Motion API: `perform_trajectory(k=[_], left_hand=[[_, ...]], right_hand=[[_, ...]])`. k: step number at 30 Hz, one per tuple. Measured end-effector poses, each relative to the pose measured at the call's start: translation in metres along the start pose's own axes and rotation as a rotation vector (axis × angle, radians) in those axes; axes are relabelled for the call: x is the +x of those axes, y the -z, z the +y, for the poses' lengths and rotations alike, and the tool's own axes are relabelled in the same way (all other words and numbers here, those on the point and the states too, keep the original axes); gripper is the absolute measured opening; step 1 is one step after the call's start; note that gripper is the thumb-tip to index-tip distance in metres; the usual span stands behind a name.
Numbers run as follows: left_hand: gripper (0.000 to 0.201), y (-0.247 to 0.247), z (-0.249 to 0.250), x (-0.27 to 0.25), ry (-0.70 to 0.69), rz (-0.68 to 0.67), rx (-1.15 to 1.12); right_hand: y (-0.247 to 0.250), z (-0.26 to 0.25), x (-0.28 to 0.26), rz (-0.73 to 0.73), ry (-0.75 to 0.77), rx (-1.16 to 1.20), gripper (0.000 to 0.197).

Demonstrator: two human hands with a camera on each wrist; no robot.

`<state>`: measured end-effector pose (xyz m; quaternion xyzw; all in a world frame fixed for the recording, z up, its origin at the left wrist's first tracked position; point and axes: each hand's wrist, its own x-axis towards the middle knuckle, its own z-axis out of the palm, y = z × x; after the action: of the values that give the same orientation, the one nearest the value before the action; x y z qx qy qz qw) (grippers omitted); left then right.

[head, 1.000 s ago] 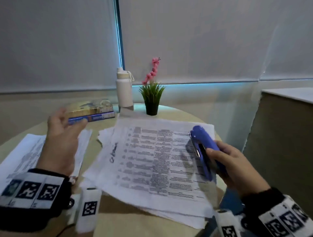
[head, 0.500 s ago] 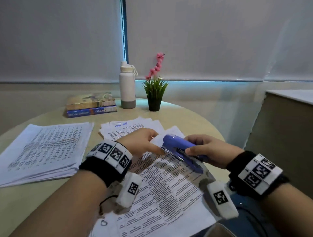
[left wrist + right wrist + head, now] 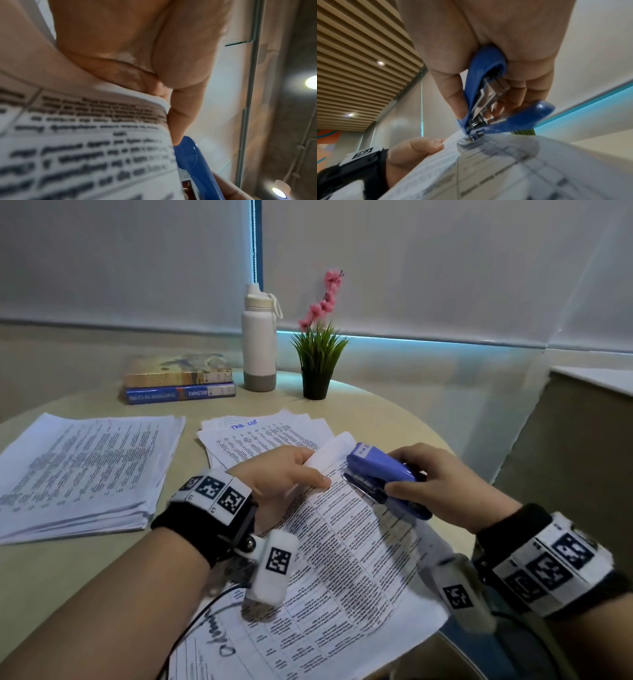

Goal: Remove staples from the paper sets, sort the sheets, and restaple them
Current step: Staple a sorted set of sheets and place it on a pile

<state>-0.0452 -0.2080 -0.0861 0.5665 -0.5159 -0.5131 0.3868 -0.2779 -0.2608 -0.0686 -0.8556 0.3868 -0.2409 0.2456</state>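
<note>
A set of printed sheets [image 3: 346,556] lies tilted over the near table edge. My left hand [image 3: 291,470] pinches its far corner, thumb on top, fingers under the curled-back page. My right hand [image 3: 431,474] grips a blue stapler [image 3: 383,477] from above. The stapler's mouth sits at that same corner of the set [image 3: 488,155]. In the right wrist view the stapler [image 3: 489,97] stands partly open, its tip touching the paper. In the left wrist view the blurred printed page [image 3: 85,142] fills the frame, with the stapler [image 3: 195,162] beside it.
A thick stack of papers [image 3: 78,470] lies at the left. Another fanned pile [image 3: 267,433] sits beyond my hands. Two books [image 3: 178,381], a white bottle [image 3: 258,344] and a potted plant [image 3: 317,361] stand at the round table's [image 3: 68,577] far side. A cabinet [image 3: 582,457] is on the right.
The paper set has been drawn toward me and turned. My left hand came across to pinch its corner. My right hand brought the stapler down onto that corner.
</note>
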Motion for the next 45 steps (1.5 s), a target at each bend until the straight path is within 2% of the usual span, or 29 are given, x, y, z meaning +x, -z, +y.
perform_trajectory(k=[14,17,21,24,27,32,35,39,41,43,45], left_hand=[[0.013,0.003,-0.009,-0.003,-0.089,0.0,-0.17],[0.009,0.006,-0.009,-0.005,-0.106,0.029,-0.152],[0.011,0.01,-0.005,-0.008,-0.152,0.039,-0.154],[0.012,0.013,-0.002,-0.012,-0.173,0.041,-0.128],[0.012,0.014,0.001,-0.015,-0.183,0.063,-0.1],[0.016,0.015,0.0,-0.016,-0.179,0.08,-0.092],[0.019,0.014,-0.001,-0.014,-0.181,0.094,-0.049],[0.015,0.015,0.0,-0.015,-0.184,0.104,-0.069],[0.02,0.016,-0.001,-0.014,-0.197,0.118,-0.073],[0.035,0.016,-0.002,-0.013,-0.207,0.132,-0.069],[0.038,0.016,-0.002,-0.013,-0.209,0.114,-0.093]], right_hand=[[-0.003,-0.011,0.009,-0.023,0.213,-0.202,0.043],[-0.007,-0.011,0.013,-0.023,0.25,-0.229,0.042],[-0.015,-0.012,0.013,-0.038,0.201,-0.156,0.037],[-0.018,-0.014,0.014,0.02,0.303,-0.257,0.037],[-0.018,-0.017,0.017,0.042,0.339,-0.273,0.035],[-0.02,-0.022,0.017,0.007,0.317,-0.286,0.03],[-0.017,-0.024,0.018,0.049,0.375,-0.367,0.035],[-0.022,-0.028,0.019,0.048,0.327,-0.321,0.026],[-0.026,-0.031,0.017,0.093,0.336,-0.38,0.027],[-0.027,-0.037,0.017,0.126,0.361,-0.445,0.035],[-0.026,-0.041,0.019,0.129,0.339,-0.42,0.034]])
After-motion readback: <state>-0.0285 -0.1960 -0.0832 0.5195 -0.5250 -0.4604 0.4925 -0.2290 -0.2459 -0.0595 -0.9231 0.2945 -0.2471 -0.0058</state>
